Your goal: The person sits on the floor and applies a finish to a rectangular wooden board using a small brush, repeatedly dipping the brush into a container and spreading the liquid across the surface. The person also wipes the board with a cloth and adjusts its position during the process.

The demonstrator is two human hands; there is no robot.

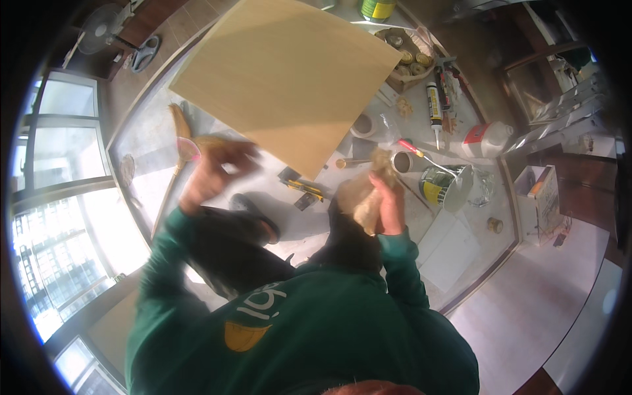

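A large flat tan board point(283, 79) lies in front of me, one corner pointing my way. My left hand point(214, 171) is raised near its left edge, smeared by motion, so whether its fingers hold anything is unclear. My right hand point(388, 203) is closed around a crumpled tan piece of cloth or paper point(361, 201), held above my right leg. Between my hands, below the board's near corner, a yellow-and-black utility knife point(304, 187) lies on the pale surface. A hand broom point(176, 122) lies left of the board.
On the right stand an open can point(431, 187), a red-handled brush point(411, 147), a cardboard roll point(401, 162), a sealant tube point(434, 108) and a white bottle point(490, 139). A container of jars or rolls point(413, 58) sits beyond. Scissors point(145, 54) lie far left; white sheets point(449, 247) lie near right.
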